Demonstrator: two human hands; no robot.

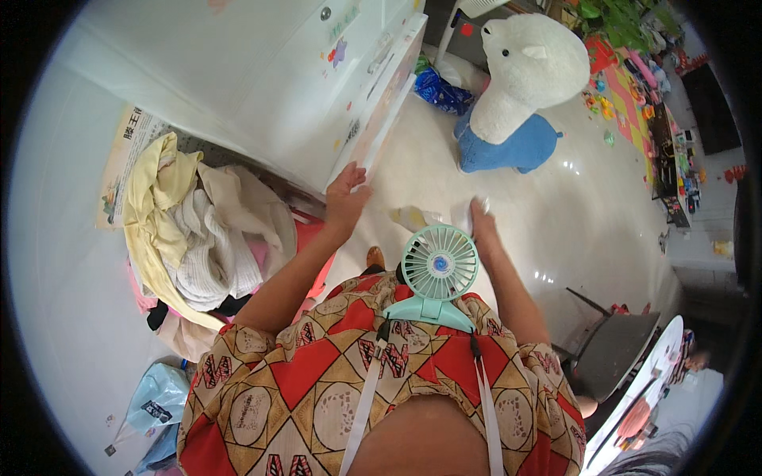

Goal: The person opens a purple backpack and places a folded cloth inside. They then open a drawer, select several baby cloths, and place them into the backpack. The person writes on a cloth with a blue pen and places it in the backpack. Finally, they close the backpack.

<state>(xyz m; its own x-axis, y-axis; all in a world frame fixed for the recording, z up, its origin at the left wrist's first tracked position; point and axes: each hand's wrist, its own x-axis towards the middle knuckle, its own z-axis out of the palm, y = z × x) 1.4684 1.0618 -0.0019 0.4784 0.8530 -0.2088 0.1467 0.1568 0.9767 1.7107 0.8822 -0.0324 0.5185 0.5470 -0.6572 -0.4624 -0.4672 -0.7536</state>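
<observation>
My left hand (347,199) is beside the lower front edge of a white drawer cabinet (238,77). Its thumb and fingers are apart, with nothing visible between them. In my right hand (485,229) is a thin white and yellow item (414,218), blurred by motion; it looks like light cloth, but its kind is unclear. Between my forearms a mint-green neck fan (440,263) hangs on a white lanyard against my patterned shirt. A pile of clothes (202,238), yellow, white and beige on top, rises left of my left forearm, with a red surface (309,238) partly showing beside it.
A large white and blue plush alpaca (512,95) stands on the glossy floor ahead, near a blue plastic package (443,92). Toys and a colourful mat (625,113) lie far right. A dark chair (616,354) and a white table (631,410) are at lower right, with another person beyond.
</observation>
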